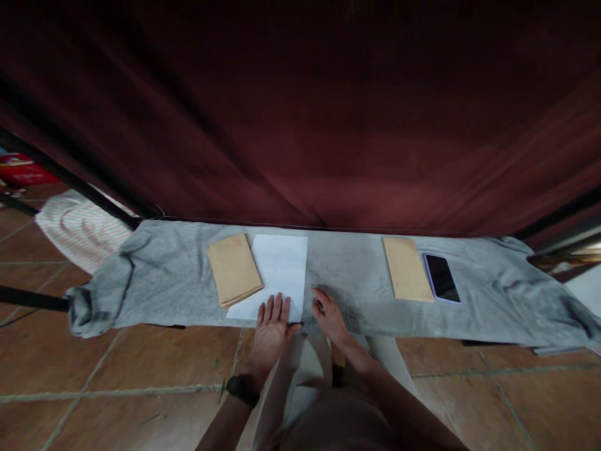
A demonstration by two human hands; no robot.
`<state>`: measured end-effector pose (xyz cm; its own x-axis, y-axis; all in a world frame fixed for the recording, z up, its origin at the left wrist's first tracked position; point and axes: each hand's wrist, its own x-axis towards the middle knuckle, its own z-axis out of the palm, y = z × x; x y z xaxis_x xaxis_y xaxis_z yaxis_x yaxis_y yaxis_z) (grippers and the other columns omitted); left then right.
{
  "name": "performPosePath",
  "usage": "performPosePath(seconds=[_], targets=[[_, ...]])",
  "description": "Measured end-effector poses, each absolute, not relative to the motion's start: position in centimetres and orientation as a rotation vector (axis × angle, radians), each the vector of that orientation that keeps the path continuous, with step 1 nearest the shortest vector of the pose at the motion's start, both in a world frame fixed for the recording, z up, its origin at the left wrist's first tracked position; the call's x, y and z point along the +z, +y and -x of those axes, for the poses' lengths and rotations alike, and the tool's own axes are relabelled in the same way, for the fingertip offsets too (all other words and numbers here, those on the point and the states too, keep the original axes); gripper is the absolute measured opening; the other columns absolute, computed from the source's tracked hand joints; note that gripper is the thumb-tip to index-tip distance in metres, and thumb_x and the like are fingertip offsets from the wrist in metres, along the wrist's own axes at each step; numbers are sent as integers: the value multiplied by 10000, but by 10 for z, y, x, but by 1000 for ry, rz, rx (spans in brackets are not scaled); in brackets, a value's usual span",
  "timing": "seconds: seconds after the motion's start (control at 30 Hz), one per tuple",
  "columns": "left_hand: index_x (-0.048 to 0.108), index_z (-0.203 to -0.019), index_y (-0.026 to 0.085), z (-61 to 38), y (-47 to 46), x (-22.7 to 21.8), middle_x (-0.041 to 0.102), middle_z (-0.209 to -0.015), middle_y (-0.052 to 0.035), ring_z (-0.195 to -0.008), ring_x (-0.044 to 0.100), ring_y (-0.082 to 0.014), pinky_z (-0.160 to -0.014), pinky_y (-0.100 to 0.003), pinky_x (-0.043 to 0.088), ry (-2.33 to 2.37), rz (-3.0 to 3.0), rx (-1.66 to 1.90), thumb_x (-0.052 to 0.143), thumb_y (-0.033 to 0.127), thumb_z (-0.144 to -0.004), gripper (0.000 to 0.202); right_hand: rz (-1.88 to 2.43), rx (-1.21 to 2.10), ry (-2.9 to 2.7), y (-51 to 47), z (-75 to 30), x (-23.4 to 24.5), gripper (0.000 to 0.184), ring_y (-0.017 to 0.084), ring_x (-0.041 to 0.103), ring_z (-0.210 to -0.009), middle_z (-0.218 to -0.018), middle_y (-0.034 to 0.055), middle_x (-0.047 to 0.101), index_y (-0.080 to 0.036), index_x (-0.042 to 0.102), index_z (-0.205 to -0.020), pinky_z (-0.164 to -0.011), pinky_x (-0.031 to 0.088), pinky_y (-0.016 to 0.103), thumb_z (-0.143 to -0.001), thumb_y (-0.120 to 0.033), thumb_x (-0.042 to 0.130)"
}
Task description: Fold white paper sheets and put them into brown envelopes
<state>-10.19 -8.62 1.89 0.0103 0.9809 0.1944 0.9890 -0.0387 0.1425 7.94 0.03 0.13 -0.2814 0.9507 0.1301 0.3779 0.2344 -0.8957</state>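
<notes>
A white sheet of paper (pixel 280 266) with a faint crease lies on the grey cloth. My left hand (pixel 272 322) rests flat on its near edge, fingers stretched out and thumb to the side. A stack of brown envelopes (pixel 235 268) overlaps the paper's left side, slightly turned. Just right of the paper, my right hand (pixel 329 319) is over the cloth with loosely bent fingers and a gap between thumb and forefinger; I see nothing held in it. Farther right lies another brown envelope or small stack (pixel 407 269), apart from both hands.
A phone (pixel 442 279) with a dark screen lies beside the right-hand envelope. Grey cloth (pixel 347 263) covers the long narrow surface. A dark red curtain (pixel 328 156) hangs along its far edge. Striped fabric (pixel 87 228) and black metal bars (pixel 32 299) are at the left, above the tiled floor (pixel 164 363).
</notes>
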Motion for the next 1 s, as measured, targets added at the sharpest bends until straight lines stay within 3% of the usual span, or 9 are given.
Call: performPosePath(seconds=[0.13, 0.27, 0.43, 0.6, 0.77, 0.9, 1.0], targets=[[547, -1446, 172, 91, -83, 35, 502, -1524, -180, -1427, 440, -388, -1150, -569, 362, -2194, 2197, -309, 503, 486, -972, 571, 1273, 1111, -1757, 13, -78, 5, 397, 182, 674, -901, -1082, 56, 717, -234, 699, -1161, -895, 566, 360, -837, -158, 483], [578, -1416, 184, 86, -80, 40, 530, -1506, -162, -1410, 463, -371, -1154, -559, 362, -2288, 2138, -335, 493, 432, -982, 507, 1292, 1195, -1711, 24, -74, 7, 342, 182, 677, -944, -1038, 31, 734, -239, 718, -1053, -916, 553, 366, -821, -152, 482], [561, -1429, 152, 82, -79, 38, 506, -1513, -204, -1434, 420, -402, -1161, -578, 338, -2318, 2165, -326, 586, 519, -924, 625, 1272, 1224, -1716, 25, -76, 8, 332, 191, 684, -973, -1043, 38, 745, -231, 725, -1057, -922, 552, 361, -833, -179, 485], [630, -1364, 192, 81, -79, 39, 533, -1499, -170, -1434, 428, -391, -1166, -589, 324, -2391, 2176, -408, 568, 430, -954, 479, 1212, 1193, -1710, 18, -83, 5, 348, 191, 693, -1001, -1062, 41, 755, -236, 728, -1081, -952, 545, 353, -853, -167, 474], [767, -1089, 312, 86, -76, 34, 679, -1346, -62, -1384, 501, -330, -1162, -617, 306, -2469, 2186, -749, 611, 326, -933, 221, 1164, 1178, -1705, 16, -88, 2, 325, 182, 693, -1004, -1064, 34, 757, -254, 726, -1074, -958, 545, 337, -864, -159, 496], [776, -790, 285, 93, -68, 24, 759, -1172, -60, -1302, 572, -329, -1146, -628, 307, -2589, 2045, -1154, 711, 305, -832, 80, 1146, 1192, -1709, 16, -89, 3, 318, 182, 696, -986, -1057, 37, 756, -249, 728, -1065, -943, 550, 338, -864, -157, 500], [735, -686, 262, 98, -63, 19, 783, -1046, -68, -1230, 619, -333, -1125, -617, 333, -2647, 1912, -1525, 740, 340, -772, 116, 1137, 1215, -1706, 16, -90, 5, 319, 187, 697, -990, -1066, 46, 756, -240, 729, -1067, -943, 548, 347, -864, -158, 497]])
